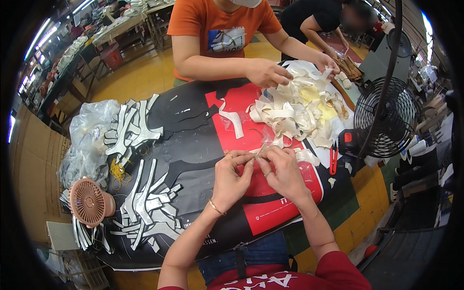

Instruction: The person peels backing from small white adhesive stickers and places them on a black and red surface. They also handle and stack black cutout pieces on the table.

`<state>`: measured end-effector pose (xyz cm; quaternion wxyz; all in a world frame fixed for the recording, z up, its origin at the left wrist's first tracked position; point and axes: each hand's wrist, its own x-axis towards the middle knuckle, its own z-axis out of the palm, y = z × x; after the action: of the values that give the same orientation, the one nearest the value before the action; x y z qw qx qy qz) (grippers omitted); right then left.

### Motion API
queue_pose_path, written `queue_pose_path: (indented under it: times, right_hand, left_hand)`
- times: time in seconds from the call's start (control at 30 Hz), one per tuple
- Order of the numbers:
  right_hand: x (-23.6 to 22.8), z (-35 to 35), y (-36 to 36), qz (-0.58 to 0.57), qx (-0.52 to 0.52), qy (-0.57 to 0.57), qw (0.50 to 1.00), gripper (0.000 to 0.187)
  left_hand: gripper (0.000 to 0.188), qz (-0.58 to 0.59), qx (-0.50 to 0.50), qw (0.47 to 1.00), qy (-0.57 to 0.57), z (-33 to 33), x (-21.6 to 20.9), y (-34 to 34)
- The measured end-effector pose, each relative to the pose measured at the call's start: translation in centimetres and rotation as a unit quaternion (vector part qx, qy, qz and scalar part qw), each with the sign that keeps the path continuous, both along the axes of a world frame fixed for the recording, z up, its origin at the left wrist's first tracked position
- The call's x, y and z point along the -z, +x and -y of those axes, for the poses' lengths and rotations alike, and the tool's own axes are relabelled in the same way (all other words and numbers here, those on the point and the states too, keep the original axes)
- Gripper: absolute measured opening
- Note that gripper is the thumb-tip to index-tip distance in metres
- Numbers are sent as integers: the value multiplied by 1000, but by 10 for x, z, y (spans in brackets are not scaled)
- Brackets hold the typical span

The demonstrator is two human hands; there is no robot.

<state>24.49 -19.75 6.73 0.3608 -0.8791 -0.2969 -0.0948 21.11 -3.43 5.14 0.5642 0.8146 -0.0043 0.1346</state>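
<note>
My left hand (233, 173) and my right hand (286, 173) meet over the red part of the table cover, fingertips pinched together. Between them is a small, thin pale strip (263, 146), mostly hidden by the fingers. Just beyond lies a large heap of cream-coloured cut scraps (295, 108). A separate cream cut piece (232, 118) rests on the red area left of that heap. To the right of my right hand lie red-handled snips (333, 158).
White-and-dark cut pieces lie in two piles, one farther (135, 123), one nearer (152, 212). On the left are a pink fan (89, 200), yellow string (118, 174) and plastic bags (92, 130). A black fan (389, 113) stands right. Across the table, a co-worker's hands (270, 73) touch the scraps.
</note>
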Motion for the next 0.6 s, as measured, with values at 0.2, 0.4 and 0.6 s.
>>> queue_pose_path:
  times: [0.2,0.4,0.6]
  right_hand:
    - [2,-1,0,15,4,-18,1000,8]
    - [5,-4,-1,18,8,-30,999,9]
    - [8,-4,0,16,11,-40,999,10]
  left_hand:
    - [16,46,-18,999,17,3,3,2]
    - [15,28,-33,999,18,2,6,2]
    - [15,30,-27,999,20,1,7,4]
